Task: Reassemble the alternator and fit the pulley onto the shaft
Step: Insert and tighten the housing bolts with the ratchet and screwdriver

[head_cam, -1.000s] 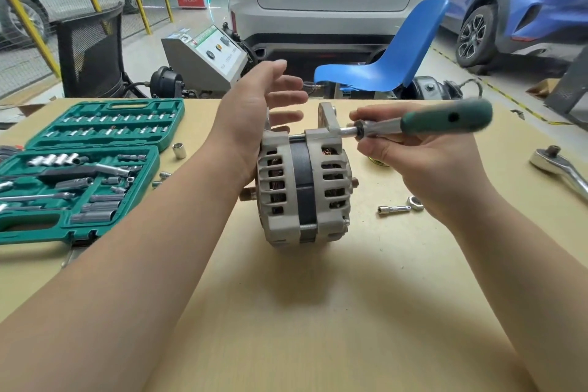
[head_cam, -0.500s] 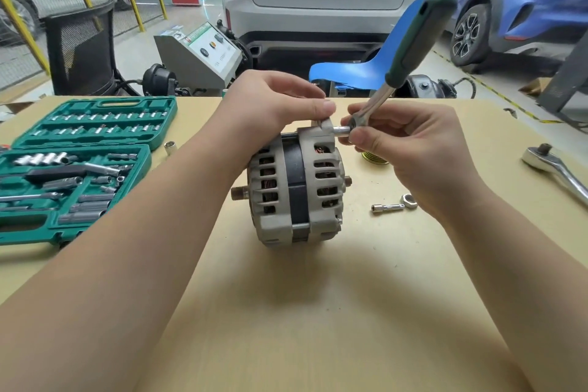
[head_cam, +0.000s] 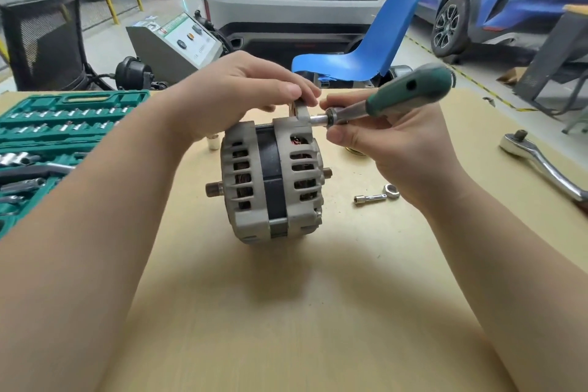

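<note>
The grey alternator (head_cam: 272,183) is standing on its edge on my table, shaft (head_cam: 213,190) pointing left with no pulley on it, dark stator band between its halves, what looks like copper windings showing through the slots.

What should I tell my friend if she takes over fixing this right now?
Left hand grips the top ear of the alternator, steadying it on its edge on the table.
Right hand holds the green-handled driver, its socket on a bolt at the top of the right housing.
Done: both housing halves are together.
Left: finish the bolts, then fit the pulley; the left shaft end is bare. No pulley is clearly in view.
Spare bits: a small extension and nut, a ratchet on the right, the socket set on the left.
</note>
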A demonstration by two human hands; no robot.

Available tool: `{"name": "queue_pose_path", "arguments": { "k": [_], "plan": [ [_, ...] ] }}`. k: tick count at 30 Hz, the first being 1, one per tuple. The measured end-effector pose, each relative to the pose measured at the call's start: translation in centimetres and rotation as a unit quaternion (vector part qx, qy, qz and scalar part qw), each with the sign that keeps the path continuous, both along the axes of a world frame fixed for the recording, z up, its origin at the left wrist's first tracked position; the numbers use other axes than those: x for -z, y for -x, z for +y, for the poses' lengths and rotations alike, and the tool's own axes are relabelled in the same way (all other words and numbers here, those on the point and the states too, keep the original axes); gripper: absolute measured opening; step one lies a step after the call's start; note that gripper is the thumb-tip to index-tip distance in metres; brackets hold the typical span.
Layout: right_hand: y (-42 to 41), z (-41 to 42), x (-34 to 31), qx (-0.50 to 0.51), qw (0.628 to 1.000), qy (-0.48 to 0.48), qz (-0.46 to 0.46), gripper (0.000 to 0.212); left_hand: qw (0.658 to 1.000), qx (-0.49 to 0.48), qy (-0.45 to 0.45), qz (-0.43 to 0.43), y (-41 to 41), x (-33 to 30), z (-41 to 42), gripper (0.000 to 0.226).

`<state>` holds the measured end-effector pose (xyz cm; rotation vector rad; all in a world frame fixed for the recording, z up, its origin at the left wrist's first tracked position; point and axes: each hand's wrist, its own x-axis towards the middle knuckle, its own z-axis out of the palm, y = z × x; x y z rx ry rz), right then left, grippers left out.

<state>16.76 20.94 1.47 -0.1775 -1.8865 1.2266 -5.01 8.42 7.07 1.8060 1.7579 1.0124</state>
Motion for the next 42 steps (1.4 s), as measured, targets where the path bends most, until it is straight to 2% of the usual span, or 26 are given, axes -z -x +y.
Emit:
{"name": "queue_pose_path", "arguments": {
  "k": [7, 12, 17, 20, 26, 28, 31, 33, 35, 39, 42],
  "plan": [
    [0.1, -0.2, -0.3, -0.008, 1.0, 0.0, -0.003, 0.028, 0.999, -0.022, -0.044, 0.002, -0.5, 0.6, 0.3, 0.037],
    [0.6, -0.1, -1.0, -0.006, 0.998, 0.037, -0.052, 0.011, 0.996, -0.045, -0.053, 0.049, -1.1, 0.3, 0.0, 0.024],
    [0.6, -0.2, -0.4, -0.025, 0.989, 0.128, -0.068, 0.013, 0.987, -0.077, -0.012, 0.143, -2.5, -0.7, 0.2, 0.024],
    [0.3, -0.2, -0.2, -0.025, 0.992, 0.105, -0.07, 0.016, 0.977, -0.078, -0.008, 0.198, -3.9, -0.8, 0.6, 0.033],
    [-0.1, -0.4, -0.7, -0.029, 0.997, 0.033, -0.058, 0.016, 0.978, -0.073, -0.02, 0.192, -4.2, -0.8, 0.3, 0.034],
    [-0.4, -0.4, -0.7, -0.047, 0.998, 0.02, -0.033, 0.024, 0.977, -0.077, -0.024, 0.199, -4.3, -0.7, 0.3, 0.034],
    [-0.8, -0.3, -0.2, -0.018, 0.997, -0.07, -0.02, 0.039, 0.975, -0.088, -0.021, 0.202, -4.3, -0.7, 0.3, 0.036],
    [-0.9, -0.5, 0.1, -0.024, 0.997, -0.074, -0.016, 0.051, 0.974, -0.09, -0.017, 0.207, -4.3, -0.7, 0.3, 0.038],
    [-1.1, -0.4, 0.2, -0.033, 0.997, -0.067, -0.014, 0.054, 0.971, -0.092, -0.017, 0.221, -4.4, -0.7, 0.3, 0.039],
    [-1.1, -0.3, 0.3, -0.012, 0.997, -0.068, -0.015, 0.044, 0.966, -0.116, -0.028, 0.228, -4.5, -0.4, 0.3, 0.034],
    [-0.7, -0.6, 0.3, 0.0, 1.0, -0.022, 0.006, 0.029, 0.962, -0.136, -0.037, 0.232, -4.7, -0.3, 0.3, 0.03]
  ]
}}
